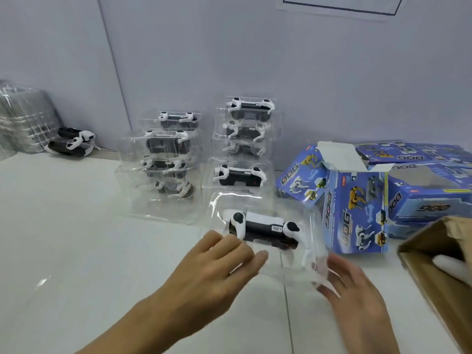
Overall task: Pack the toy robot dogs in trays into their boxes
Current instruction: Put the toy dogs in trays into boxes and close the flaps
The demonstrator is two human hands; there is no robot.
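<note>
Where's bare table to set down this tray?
Free: the white table left of the left hand, in front of the stacked clear trays. Crowded: right side, with the upright blue box and brown carton beside the right hand.

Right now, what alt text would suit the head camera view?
Two bare hands, left hand and right hand, hold a clear tray with a toy robot dog above a white table. Behind are stacked trays and blue boxes.
</note>
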